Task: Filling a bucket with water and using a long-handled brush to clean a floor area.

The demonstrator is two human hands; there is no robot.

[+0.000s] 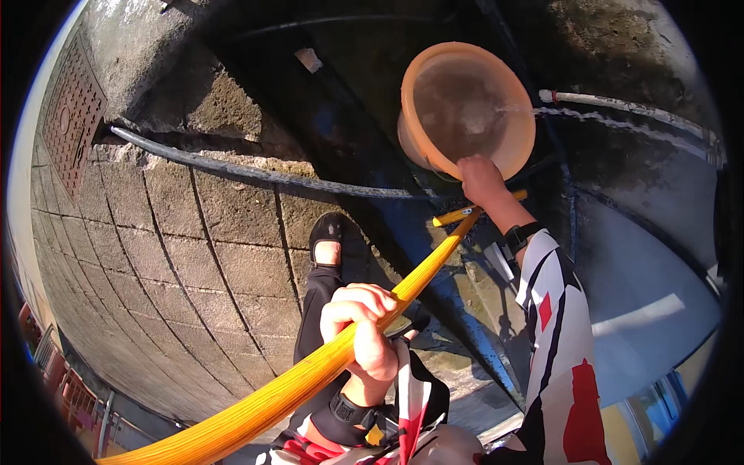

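Observation:
My left hand (363, 331) is closed around a long yellow wooden pole (302, 383), which runs from the bottom left up toward my other arm. At the pole's far end a short yellow crosspiece (450, 217) is fixed, low beneath my right wrist. My right hand (480, 179) grips the near rim of an orange plastic bucket (410, 93), with the fingers partly hidden behind the rim. The bucket is tilted, its mouth facing me, and cloudy water shows inside. A stream of water (610, 125) enters it from the right, beside a white pipe (633, 106).
A dark hose (261, 176) lies along the broken edge of stone paving (244, 267). A rusty metal cover (72, 116) is set at the upper left. Wet, dark ground surrounds the bucket. A pale smooth slab (645, 279) lies at the right. My shoe (326, 232) stands at the paving's edge.

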